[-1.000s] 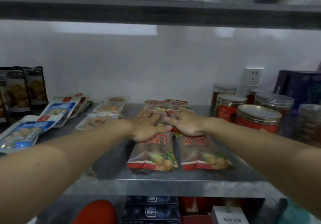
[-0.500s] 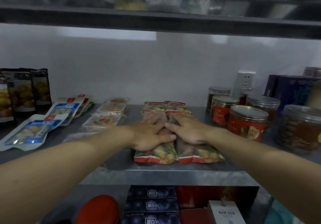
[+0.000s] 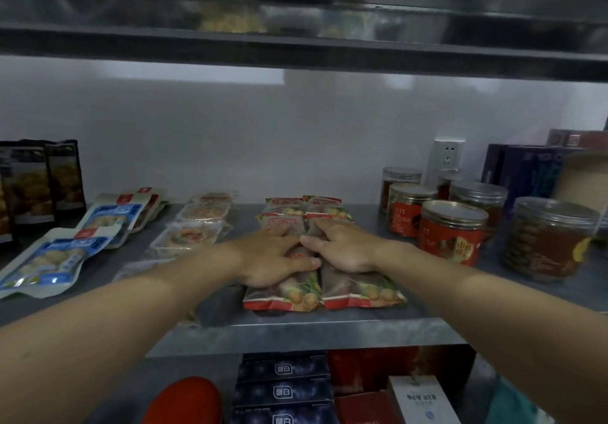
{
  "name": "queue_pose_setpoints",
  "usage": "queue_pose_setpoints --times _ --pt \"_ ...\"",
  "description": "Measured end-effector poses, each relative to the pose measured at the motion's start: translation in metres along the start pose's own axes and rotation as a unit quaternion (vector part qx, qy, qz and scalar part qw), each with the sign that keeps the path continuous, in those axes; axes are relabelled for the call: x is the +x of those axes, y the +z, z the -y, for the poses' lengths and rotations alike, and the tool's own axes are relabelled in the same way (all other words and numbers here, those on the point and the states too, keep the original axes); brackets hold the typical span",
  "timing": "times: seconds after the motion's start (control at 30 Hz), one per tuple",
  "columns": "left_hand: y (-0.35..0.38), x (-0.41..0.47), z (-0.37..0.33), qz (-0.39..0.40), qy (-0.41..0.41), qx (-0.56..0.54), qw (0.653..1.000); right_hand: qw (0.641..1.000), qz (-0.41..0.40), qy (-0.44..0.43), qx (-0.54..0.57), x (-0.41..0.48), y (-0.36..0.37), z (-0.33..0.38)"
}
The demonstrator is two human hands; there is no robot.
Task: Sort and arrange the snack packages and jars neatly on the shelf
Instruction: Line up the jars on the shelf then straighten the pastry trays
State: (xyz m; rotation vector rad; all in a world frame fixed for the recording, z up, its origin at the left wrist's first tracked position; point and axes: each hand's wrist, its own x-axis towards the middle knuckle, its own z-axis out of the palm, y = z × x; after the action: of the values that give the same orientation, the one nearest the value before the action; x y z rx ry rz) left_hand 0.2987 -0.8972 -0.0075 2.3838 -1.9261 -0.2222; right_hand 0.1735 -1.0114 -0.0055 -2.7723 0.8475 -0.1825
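Head view | left hand point(image 3: 273, 256) and right hand point(image 3: 343, 249) lie flat, fingers point(image 3: 324, 226) straight, grasping nothing | on two red snack packets point(image 3: 362, 292) side by side, mid-shelf point(image 3: 444, 295), near its front edge | likely squaring them into line.

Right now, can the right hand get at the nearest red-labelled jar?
Probably yes: the right hand rests on a red snack pack, and only bare shelf lies between it and the red-labelled jar.
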Motion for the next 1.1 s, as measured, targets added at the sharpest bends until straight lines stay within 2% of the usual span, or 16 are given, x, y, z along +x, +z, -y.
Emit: queue_pose_setpoints --times 0.1,0.23,0.33,0.53,0.73,0.97,1.1 --pt "-0.013 0.000 -0.006 -0.099 0.043 0.000 0.994 0.998 -0.051 -0.024 -0.034 -0.005 -0.012 -0.005" --pt "-0.027 -0.001 -0.029 -0.207 0.038 0.055 0.976 0.983 -0.129 -0.058 -0.116 -0.024 -0.052 -0.011" --pt "-0.031 0.003 -0.051 -0.253 0.059 0.041 0.965 0.971 -0.171 -0.063 -0.157 -0.045 -0.079 -0.023" --pt "-0.019 0.024 -0.108 -0.260 0.059 -0.025 0.963 0.976 -0.200 -0.037 -0.073 -0.086 -0.106 -0.088" --pt "0.001 0.052 -0.163 -0.251 0.049 -0.187 0.948 0.983 -0.180 -0.022 0.043 -0.102 -0.101 -0.149" --pt "0.009 0.067 -0.193 -0.219 0.042 -0.296 0.929 0.979 -0.166 -0.022 0.120 -0.104 -0.086 -0.171" --pt "0.013 0.072 -0.193 -0.224 0.036 -0.309 0.924 0.972 -0.172 -0.036 0.156 -0.106 -0.081 -0.177"
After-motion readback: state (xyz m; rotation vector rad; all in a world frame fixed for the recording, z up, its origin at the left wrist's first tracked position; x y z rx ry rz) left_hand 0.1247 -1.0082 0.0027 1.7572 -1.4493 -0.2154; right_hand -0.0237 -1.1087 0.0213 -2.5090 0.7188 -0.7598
